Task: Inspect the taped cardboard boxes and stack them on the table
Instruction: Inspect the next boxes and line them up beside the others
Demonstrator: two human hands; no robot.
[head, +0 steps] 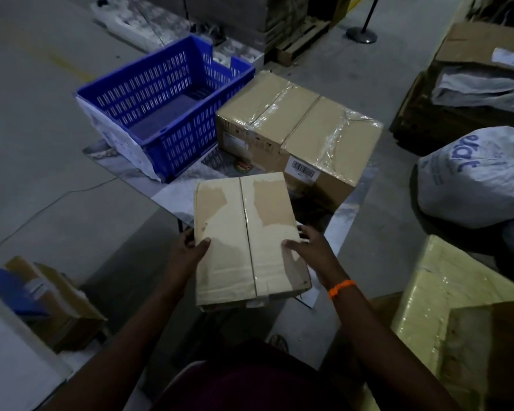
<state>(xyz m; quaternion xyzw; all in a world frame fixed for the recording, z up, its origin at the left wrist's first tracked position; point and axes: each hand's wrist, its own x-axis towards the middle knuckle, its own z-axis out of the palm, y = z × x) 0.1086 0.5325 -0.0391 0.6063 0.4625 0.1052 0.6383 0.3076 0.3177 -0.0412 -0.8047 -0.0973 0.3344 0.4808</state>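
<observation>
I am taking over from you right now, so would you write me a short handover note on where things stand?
Left hand: grips the small box at its left edge, thumb on top.
Right hand: grips its right edge, thumb on top.
Two larger taped boxes sit side by side on the table, right of the blue crate.
Done: nothing is stacked yet.
Left: check the small box's tape, then stack it, probably on the larger ones.
</observation>
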